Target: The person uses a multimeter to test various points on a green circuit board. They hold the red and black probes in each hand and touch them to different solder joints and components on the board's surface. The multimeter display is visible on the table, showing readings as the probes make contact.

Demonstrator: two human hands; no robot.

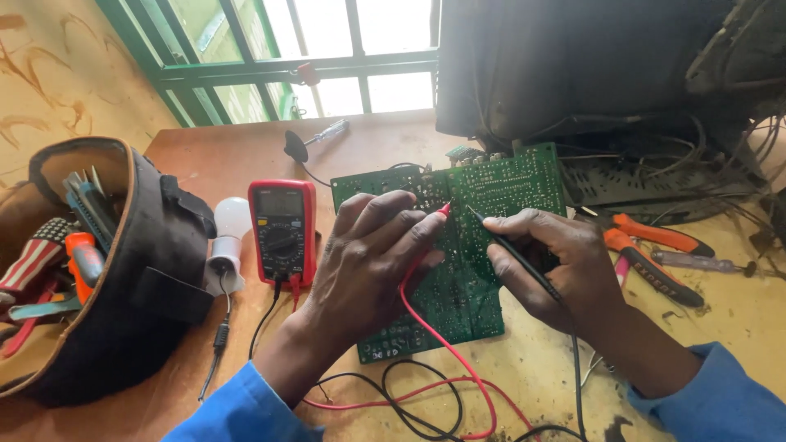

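At the centre of the frame, a green circuit board (491, 245) is lying flat on the tabletop (737, 319), its long axis running from lower left toward the upper right. The left hand (368, 262) is resting on the board's left half, fingers pinched closed around a red probe (440, 214) whose tip is pointing up and right. The right hand (565, 266), just to the right, is gripping a black probe (512, 245) slanting up and left. Both tips are meeting the board near its upper middle, close together, neither hand clearly nearer. A red multimeter (282, 231) is sitting left of the board.
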